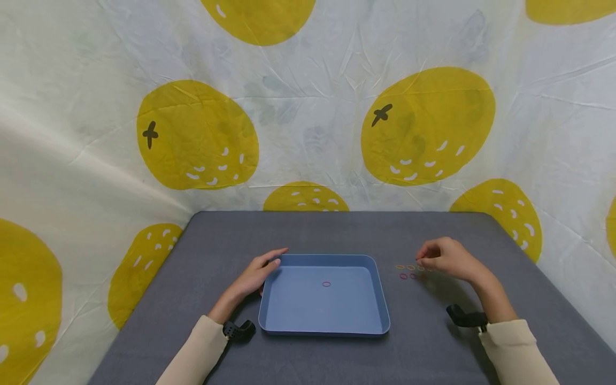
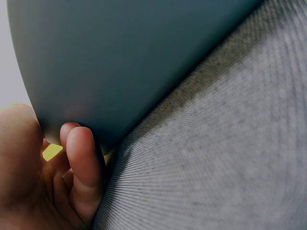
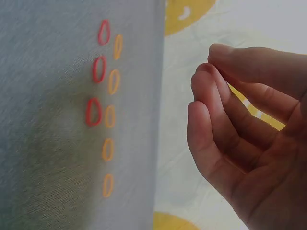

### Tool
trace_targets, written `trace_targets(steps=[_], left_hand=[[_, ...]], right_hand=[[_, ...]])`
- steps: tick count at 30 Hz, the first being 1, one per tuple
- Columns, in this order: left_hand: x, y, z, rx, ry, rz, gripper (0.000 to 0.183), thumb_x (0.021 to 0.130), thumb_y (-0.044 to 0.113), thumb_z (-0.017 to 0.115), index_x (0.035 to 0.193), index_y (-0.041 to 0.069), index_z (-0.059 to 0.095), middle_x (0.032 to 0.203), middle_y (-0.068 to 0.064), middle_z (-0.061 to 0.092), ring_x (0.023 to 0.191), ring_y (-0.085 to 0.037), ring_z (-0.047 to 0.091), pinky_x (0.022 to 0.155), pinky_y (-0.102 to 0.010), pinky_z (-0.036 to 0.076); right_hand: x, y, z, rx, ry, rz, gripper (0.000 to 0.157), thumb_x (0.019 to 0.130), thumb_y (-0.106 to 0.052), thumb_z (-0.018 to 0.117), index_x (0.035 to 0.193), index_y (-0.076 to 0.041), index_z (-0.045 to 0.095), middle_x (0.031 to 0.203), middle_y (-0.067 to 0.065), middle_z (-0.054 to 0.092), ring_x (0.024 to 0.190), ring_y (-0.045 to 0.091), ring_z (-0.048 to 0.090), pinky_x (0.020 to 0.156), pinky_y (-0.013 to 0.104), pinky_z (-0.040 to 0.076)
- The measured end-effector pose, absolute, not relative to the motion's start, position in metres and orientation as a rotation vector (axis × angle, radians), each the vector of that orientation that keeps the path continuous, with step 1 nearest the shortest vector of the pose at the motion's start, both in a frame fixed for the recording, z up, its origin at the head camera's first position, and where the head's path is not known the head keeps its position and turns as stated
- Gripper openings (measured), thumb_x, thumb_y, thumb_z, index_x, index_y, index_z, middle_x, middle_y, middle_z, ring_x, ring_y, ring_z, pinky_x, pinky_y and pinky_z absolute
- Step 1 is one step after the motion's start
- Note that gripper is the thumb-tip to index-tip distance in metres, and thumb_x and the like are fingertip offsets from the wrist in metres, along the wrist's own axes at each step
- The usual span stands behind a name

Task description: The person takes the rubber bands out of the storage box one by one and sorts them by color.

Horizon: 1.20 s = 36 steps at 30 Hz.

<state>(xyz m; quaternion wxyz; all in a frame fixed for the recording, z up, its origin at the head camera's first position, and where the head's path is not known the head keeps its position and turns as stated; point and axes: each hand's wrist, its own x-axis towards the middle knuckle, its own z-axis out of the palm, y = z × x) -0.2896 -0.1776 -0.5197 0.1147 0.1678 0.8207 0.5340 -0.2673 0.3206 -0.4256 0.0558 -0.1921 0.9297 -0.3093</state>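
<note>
A blue rectangular tray (image 1: 324, 328) lies on the grey table, with one small red rubber band (image 1: 326, 284) on its floor. My left hand (image 1: 255, 276) grips the tray's back left corner, thumb over the rim and other fingers (image 2: 81, 155) along the outer wall. Right of the tray, my right hand (image 1: 449, 259) hovers above two rows of rubber bands, its thumb and index fingertips brought together. Nothing shows between those fingertips. Three red bands (image 3: 99, 69) form one row; several orange bands (image 3: 113, 81) form the other, partly hidden by the hand in the head view.
Grey cloth (image 1: 337, 358) covers the table around the tray. Behind and beside it hangs a pale curtain (image 1: 313, 128) with large yellow fruit prints. A black wrist camera (image 1: 239, 331) sits on the left wrist, and another black camera (image 1: 466, 316) on the right.
</note>
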Motion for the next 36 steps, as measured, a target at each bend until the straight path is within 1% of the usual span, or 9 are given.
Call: trace_targets(steps=[4, 6, 11, 15, 20, 24, 29, 36], left_hand=[[-0.289, -0.178, -0.520, 0.499, 2.414, 1.555, 0.042, 0.102, 0.038, 0.045, 0.144, 0.031, 0.045, 0.132, -0.010, 0.058, 0.034, -0.022, 0.045, 0.036, -0.042, 0.046], [-0.289, -0.178, -0.520, 0.500, 2.418, 1.549, 0.043, 0.102, 0.038, 0.045, 0.145, 0.030, 0.044, 0.134, -0.010, 0.056, 0.034, -0.021, 0.045, 0.036, -0.043, 0.046], [-0.290, -0.178, -0.520, 0.507, 2.418, 1.542, 0.043, 0.103, 0.036, 0.044, 0.145, 0.030, 0.044, 0.136, -0.009, 0.055, 0.034, -0.019, 0.044, 0.037, -0.044, 0.047], [-0.290, -0.178, -0.519, 0.521, 2.410, 1.545, 0.043, 0.103, 0.036, 0.044, 0.145, 0.030, 0.043, 0.136, -0.009, 0.055, 0.033, -0.018, 0.044, 0.036, -0.044, 0.047], [-0.289, -0.179, -0.519, 0.522, 2.414, 1.547, 0.043, 0.103, 0.037, 0.044, 0.145, 0.031, 0.044, 0.138, -0.009, 0.053, 0.033, -0.020, 0.045, 0.036, -0.043, 0.047], [-0.290, -0.179, -0.519, 0.513, 2.411, 1.547, 0.043, 0.103, 0.039, 0.044, 0.145, 0.032, 0.044, 0.140, -0.009, 0.051, 0.034, -0.022, 0.045, 0.037, -0.043, 0.047], [-0.289, -0.179, -0.518, 0.503, 2.408, 1.544, 0.041, 0.103, 0.039, 0.043, 0.144, 0.035, 0.044, 0.136, -0.008, 0.055, 0.034, -0.023, 0.045, 0.037, -0.044, 0.047], [-0.289, -0.179, -0.516, 0.504, 2.402, 1.540, 0.043, 0.102, 0.038, 0.044, 0.145, 0.032, 0.043, 0.142, -0.006, 0.050, 0.035, -0.023, 0.046, 0.038, -0.044, 0.048]], right_hand=[[-0.265, 0.315, -0.420, -0.616, 2.846, -0.917, 0.008, 0.089, -0.018, 0.069, 0.091, -0.010, 0.071, 0.084, 0.005, 0.070, 0.069, 0.013, 0.061, 0.058, 0.025, 0.049], [-0.263, 0.311, -0.417, -0.625, 2.857, -0.911, 0.006, 0.089, -0.018, 0.069, 0.091, -0.012, 0.071, 0.085, 0.005, 0.071, 0.070, 0.013, 0.062, 0.059, 0.024, 0.049], [-0.260, 0.305, -0.412, -0.642, 2.874, -0.902, 0.007, 0.089, -0.018, 0.070, 0.092, -0.012, 0.071, 0.087, 0.004, 0.071, 0.072, 0.008, 0.061, 0.060, 0.024, 0.050], [-0.260, 0.300, -0.410, -0.661, 2.883, -0.892, 0.007, 0.089, -0.019, 0.070, 0.091, -0.014, 0.071, 0.085, 0.002, 0.070, 0.071, 0.009, 0.061, 0.060, 0.023, 0.050], [-0.260, 0.291, -0.405, -0.675, 2.884, -0.883, 0.004, 0.089, -0.019, 0.070, 0.091, -0.015, 0.071, 0.083, -0.004, 0.069, 0.071, 0.009, 0.062, 0.061, 0.024, 0.050], [-0.261, 0.283, -0.403, -0.700, 2.884, -0.875, 0.004, 0.089, -0.018, 0.069, 0.091, -0.015, 0.072, 0.084, -0.003, 0.070, 0.072, 0.007, 0.061, 0.063, 0.024, 0.050], [-0.263, 0.272, -0.401, -0.730, 2.871, -0.884, 0.004, 0.089, -0.017, 0.069, 0.091, -0.016, 0.072, 0.086, -0.001, 0.071, 0.074, 0.009, 0.063, 0.065, 0.024, 0.051], [-0.268, 0.257, -0.399, -0.770, 2.849, -0.906, 0.003, 0.089, -0.016, 0.069, 0.091, -0.016, 0.072, 0.084, -0.003, 0.070, 0.074, 0.011, 0.065, 0.066, 0.024, 0.053]])
